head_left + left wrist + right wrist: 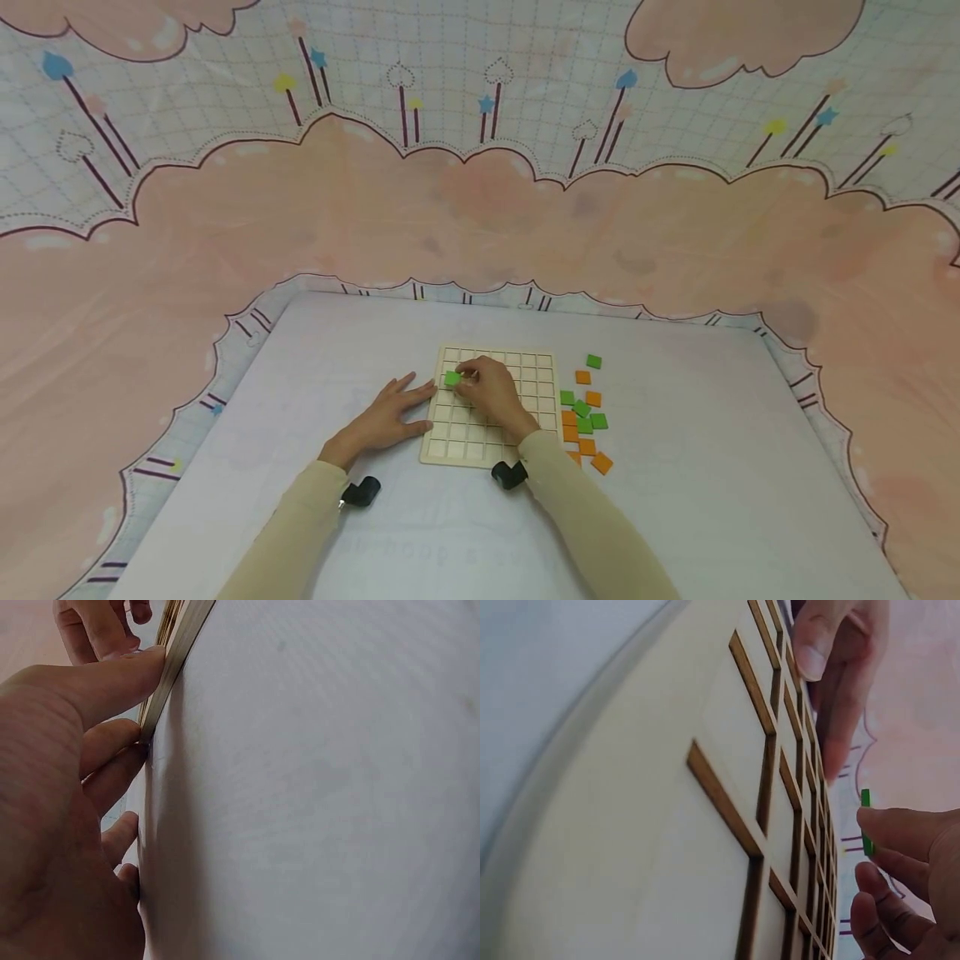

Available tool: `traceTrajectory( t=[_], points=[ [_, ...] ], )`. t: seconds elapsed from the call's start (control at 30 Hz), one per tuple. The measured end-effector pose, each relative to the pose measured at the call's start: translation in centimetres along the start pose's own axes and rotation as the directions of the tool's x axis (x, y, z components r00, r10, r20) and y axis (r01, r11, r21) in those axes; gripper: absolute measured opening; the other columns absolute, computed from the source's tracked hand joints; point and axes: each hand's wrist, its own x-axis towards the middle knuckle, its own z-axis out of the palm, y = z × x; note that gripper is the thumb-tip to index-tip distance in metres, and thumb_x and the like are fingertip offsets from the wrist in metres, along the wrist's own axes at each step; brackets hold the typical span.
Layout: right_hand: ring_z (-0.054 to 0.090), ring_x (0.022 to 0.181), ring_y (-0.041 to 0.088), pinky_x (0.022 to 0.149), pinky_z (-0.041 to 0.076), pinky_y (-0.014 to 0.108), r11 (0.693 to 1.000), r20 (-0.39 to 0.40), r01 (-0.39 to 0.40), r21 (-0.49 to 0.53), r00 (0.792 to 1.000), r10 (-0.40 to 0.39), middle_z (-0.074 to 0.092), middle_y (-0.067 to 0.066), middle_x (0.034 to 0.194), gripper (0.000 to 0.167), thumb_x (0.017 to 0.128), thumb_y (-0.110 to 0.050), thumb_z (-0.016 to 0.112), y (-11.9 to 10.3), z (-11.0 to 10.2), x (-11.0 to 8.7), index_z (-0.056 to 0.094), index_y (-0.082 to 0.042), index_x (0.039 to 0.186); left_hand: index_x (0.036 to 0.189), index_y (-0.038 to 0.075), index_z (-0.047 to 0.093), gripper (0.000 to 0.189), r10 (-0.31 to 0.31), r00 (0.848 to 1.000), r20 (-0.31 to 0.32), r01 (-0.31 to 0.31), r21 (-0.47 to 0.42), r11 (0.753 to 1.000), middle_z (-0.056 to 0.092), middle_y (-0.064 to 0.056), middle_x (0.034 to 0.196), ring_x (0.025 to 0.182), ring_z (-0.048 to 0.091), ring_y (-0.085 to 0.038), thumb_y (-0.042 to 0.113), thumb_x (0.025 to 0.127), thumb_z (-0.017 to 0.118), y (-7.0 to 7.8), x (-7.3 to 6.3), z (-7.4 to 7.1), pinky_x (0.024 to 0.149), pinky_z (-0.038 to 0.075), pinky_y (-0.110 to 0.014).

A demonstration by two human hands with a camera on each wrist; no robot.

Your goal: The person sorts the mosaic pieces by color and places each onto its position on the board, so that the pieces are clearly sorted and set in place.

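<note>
A pale wooden board (pixel 457 456) with a grid of grooved squares lies on the white table. Above its upper left part, my right hand (pixel 491 392) pinches a small green square tile (pixel 452 378) between thumb and fingertip. In the right wrist view, the green tile (pixel 866 798) is seen edge-on, apart from the board's surface. My left hand (pixel 388 417) rests at the board's left side with fingers spread. Its thumb (pixel 124 684) and a couple of fingertips touch the board's edge (pixel 171 675) in the left wrist view.
Loose green tiles (pixel 598 421) and orange tiles (pixel 602 463) lie scattered right of the board, some against its edge. A patterned cloth (pixel 480 217) rises behind the table. Black wrist-worn devices (pixel 362 492) sit below each hand.
</note>
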Motion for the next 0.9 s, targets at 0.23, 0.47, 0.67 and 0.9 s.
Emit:
traceTrajectory(
  t=[0.23,0.47,0.67,0.9],
  points=[
    [0.054,0.084,0.014,0.076,0.047,0.029,0.997,0.028,-0.054,-0.057,0.998,0.056,0.066,0.003,0.104,0.028,0.088,-0.027,0.074,0.4,0.8,0.3,0.073,-0.014,0.113,0.148,0.016,0.045,0.065,-0.029,1.0,0.009,0.029,0.002,1.0,0.039,0.0,0.157,0.153,0.013,-0.039,0.038,0.091,0.069,-0.3,0.1,0.2,0.122,0.012,-0.064],
    [0.057,0.088,0.016,0.08,0.05,0.033,0.994,0.029,-0.084,-0.073,0.996,0.087,0.064,0.003,0.106,0.028,0.089,-0.027,0.072,0.6,1.5,0.6,0.073,-0.018,0.115,0.148,0.015,0.045,0.066,-0.026,1.0,0.003,0.026,0.004,1.0,0.039,0.0,0.157,0.153,0.013,-0.038,0.038,0.091,0.068,-0.4,0.2,0.2,0.122,0.011,-0.063],
    [0.06,0.097,0.02,0.088,0.052,0.038,0.993,0.04,-0.089,-0.078,0.995,0.092,0.064,0.004,0.109,0.031,0.089,-0.029,0.072,0.4,1.4,0.7,0.072,-0.018,0.117,0.148,0.015,0.045,0.066,-0.023,1.0,0.0,0.023,0.005,1.0,0.039,-0.002,0.157,0.152,0.013,-0.04,0.039,0.091,0.068,-0.5,0.1,0.2,0.121,0.012,-0.065],
    [0.058,0.09,0.017,0.083,0.052,0.035,0.993,0.035,-0.091,-0.08,0.995,0.094,0.064,0.003,0.107,0.028,0.09,-0.029,0.07,0.2,1.3,0.5,0.072,-0.017,0.116,0.149,0.018,0.044,0.066,-0.044,0.999,0.006,0.044,-0.006,0.999,0.038,0.001,0.158,0.153,0.012,-0.04,0.037,0.091,0.069,-0.3,0.1,0.2,0.121,0.013,-0.065]
  ],
)
